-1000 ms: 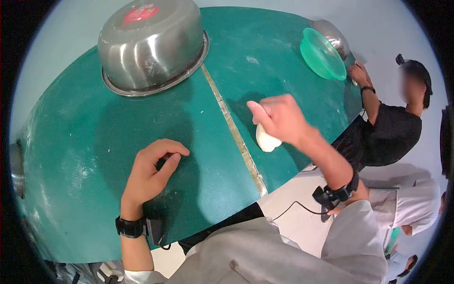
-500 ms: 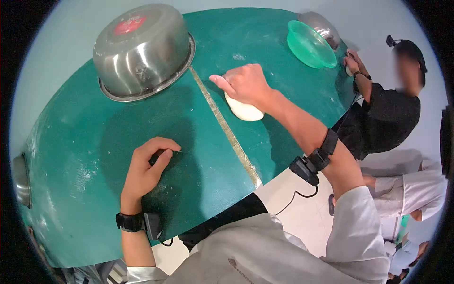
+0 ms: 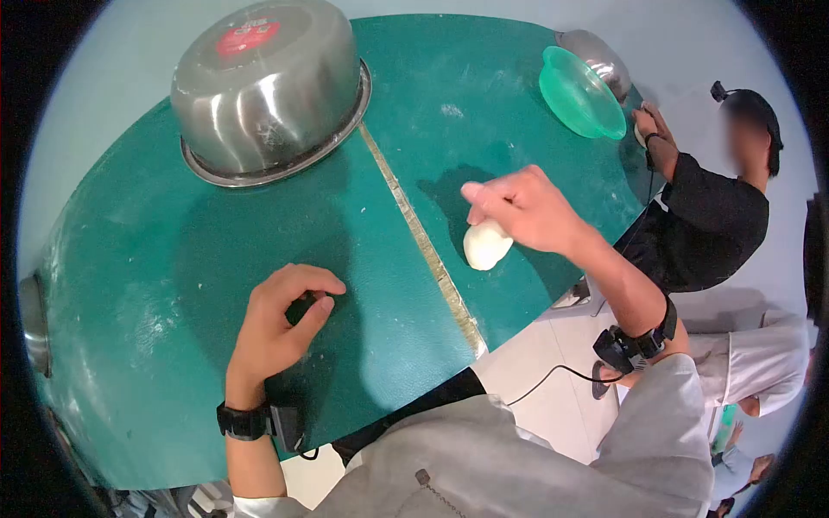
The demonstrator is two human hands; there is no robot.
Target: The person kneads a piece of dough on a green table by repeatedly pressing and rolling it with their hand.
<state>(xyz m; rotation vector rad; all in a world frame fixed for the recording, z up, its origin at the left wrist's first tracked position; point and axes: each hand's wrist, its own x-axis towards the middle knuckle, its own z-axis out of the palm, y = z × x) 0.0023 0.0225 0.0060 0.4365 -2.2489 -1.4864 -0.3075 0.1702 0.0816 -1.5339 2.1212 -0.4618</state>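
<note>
A smooth pale piece of dough (image 3: 485,247) lies on the green table to the right of the metal strip (image 3: 420,234). My right hand (image 3: 528,210) is at its upper right edge, with curled fingers closed on the dough and the thumb pointing left; the fingertips are partly hidden. My left hand (image 3: 289,319) rests low over the table left of the strip, its fingers loosely bent, thumb and index finger apart, holding nothing. Each wrist wears a black strap with a small device.
A large upturned steel bowl (image 3: 268,95) stands at the back left. At the back right are a green plastic bowl (image 3: 580,93) and another steel bowl (image 3: 598,59). A person in black (image 3: 712,216) works at the right edge. Another steel container (image 3: 34,324) is far left.
My right hand has drawn back toward me and to the right, lifting off the dough's top. The dough has come nearer and looks more compact. My left hand has opened slightly.
</note>
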